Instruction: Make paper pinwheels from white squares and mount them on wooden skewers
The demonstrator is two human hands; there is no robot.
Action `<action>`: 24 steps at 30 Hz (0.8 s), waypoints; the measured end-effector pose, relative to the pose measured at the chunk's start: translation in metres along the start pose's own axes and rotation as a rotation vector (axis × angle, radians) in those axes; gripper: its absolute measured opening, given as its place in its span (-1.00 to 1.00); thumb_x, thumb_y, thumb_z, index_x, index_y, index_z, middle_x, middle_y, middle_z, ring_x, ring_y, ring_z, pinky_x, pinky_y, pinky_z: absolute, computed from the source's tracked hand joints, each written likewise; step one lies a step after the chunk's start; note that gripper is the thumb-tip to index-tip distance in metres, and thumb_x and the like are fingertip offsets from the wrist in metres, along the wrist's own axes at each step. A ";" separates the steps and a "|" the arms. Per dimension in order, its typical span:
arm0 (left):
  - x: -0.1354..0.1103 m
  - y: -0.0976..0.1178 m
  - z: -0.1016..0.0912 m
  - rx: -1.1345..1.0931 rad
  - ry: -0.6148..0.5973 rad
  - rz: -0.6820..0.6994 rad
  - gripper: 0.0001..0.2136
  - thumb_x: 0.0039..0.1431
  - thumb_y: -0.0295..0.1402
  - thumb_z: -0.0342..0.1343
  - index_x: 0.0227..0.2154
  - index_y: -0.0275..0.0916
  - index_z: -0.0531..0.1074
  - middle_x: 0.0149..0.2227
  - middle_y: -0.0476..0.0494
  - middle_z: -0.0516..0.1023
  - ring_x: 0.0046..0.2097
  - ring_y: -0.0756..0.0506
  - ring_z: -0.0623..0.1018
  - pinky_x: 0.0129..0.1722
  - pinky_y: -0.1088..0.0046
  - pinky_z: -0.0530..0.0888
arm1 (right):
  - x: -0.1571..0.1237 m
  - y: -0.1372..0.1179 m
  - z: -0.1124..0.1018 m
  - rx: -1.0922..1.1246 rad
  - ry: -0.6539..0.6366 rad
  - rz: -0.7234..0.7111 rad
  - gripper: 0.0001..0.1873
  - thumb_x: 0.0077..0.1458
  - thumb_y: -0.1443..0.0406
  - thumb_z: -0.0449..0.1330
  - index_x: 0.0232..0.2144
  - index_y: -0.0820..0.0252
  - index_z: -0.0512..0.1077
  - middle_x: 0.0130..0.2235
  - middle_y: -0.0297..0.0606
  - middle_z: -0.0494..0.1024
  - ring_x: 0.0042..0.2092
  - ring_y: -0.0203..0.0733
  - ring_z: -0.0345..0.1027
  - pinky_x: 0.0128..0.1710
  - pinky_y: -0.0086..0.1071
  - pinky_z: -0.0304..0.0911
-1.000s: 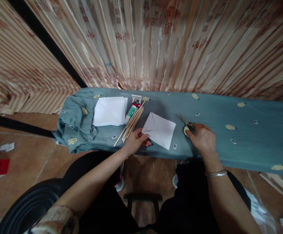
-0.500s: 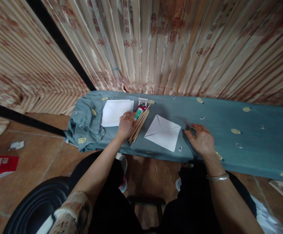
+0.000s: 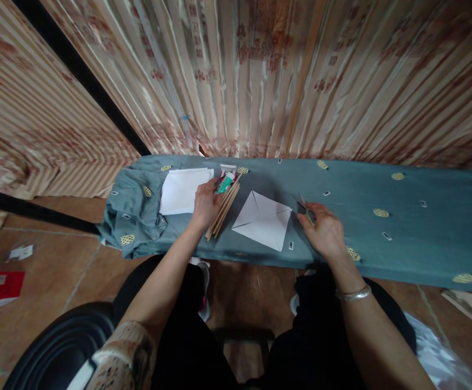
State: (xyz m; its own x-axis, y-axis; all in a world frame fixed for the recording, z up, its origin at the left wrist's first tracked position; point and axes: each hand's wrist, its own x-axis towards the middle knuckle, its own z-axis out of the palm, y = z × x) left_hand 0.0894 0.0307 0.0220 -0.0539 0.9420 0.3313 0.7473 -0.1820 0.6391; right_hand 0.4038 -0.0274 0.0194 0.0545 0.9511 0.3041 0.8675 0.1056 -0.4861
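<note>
My left hand (image 3: pixel 206 206) is closed around the lower end of a green and white glue stick (image 3: pixel 225 183), its fingers curled. The glue stick is just above the tops of several thin wooden sticks (image 3: pixel 224 210) and in front of a small red and white box (image 3: pixel 228 169) with dark bits in it. My right hand (image 3: pixel 324 227) grips a pair of scissors (image 3: pixel 305 208) low over the cloth, blades pointing away; its fingers partly hide the handles. Between the hands lies a square white paper (image 3: pixel 262 221) with slits running in from its corners.
A stack of white paper (image 3: pixel 185 190) is left of the sticks. Blue-grey patterned cloth (image 3: pixel 357 189) covers the long bench. Behind it hangs a striped curtain (image 3: pixel 260 81). A black pole (image 3: pixel 85 76) slants at the left; a dark round stool (image 3: pixel 60 346) stands lower left.
My left hand has shifted the glue stick slightly away from me, towards the small box. My right hand stays by the scissors, whose handle shows more. The whole view has slid a little.
</note>
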 end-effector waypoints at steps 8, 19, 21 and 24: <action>-0.052 0.063 0.010 -1.008 -0.540 -0.365 -0.51 -0.01 -0.15 0.30 -0.02 -0.25 0.42 -0.19 -0.14 0.57 -0.31 -0.05 0.60 -0.36 0.48 0.48 | -0.014 -0.050 0.022 1.203 -0.372 0.455 -0.55 -0.14 0.02 0.41 -0.21 0.08 0.58 -0.15 -0.22 0.65 -0.15 -0.15 0.52 -0.24 -0.34 0.37; -0.081 0.065 0.030 -1.023 -0.535 -0.270 -0.51 -0.07 -0.31 0.36 -0.03 -0.25 0.43 -0.06 -0.21 0.57 -0.12 -0.11 0.57 -0.09 0.36 0.49 | -0.018 -0.060 0.035 1.653 -0.367 0.768 -0.72 -0.21 0.19 0.51 -0.44 0.14 0.54 -0.38 -0.40 0.64 -0.38 -0.38 0.49 -0.34 -0.55 0.44; -0.078 0.063 0.028 -0.923 -0.523 -0.202 -0.52 -0.03 -0.29 0.33 -0.02 -0.24 0.42 -0.05 -0.23 0.56 -0.13 -0.11 0.57 -0.13 0.37 0.52 | -0.020 -0.055 0.036 1.634 -0.351 0.757 -0.72 -0.17 0.17 0.49 -0.44 0.13 0.51 -0.39 -0.41 0.63 -0.38 -0.37 0.50 -0.31 -0.52 0.47; -0.060 0.051 0.015 -0.744 -0.436 -0.012 -0.59 0.08 -0.22 0.24 -0.01 -0.23 0.42 -0.03 -0.25 0.55 -0.10 -0.12 0.56 -0.11 0.33 0.52 | -0.023 -0.043 0.032 1.556 -0.337 0.733 -0.70 -0.12 0.13 0.47 -0.45 0.14 0.48 -0.44 -0.41 0.61 -0.44 -0.39 0.48 -0.32 -0.51 0.49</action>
State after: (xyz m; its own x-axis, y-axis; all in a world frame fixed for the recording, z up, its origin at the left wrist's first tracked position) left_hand 0.1406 -0.0313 0.0244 0.3140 0.9414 0.1231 0.1123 -0.1656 0.9798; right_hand 0.3495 -0.0449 0.0064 -0.0872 0.9175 -0.3882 -0.5372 -0.3715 -0.7573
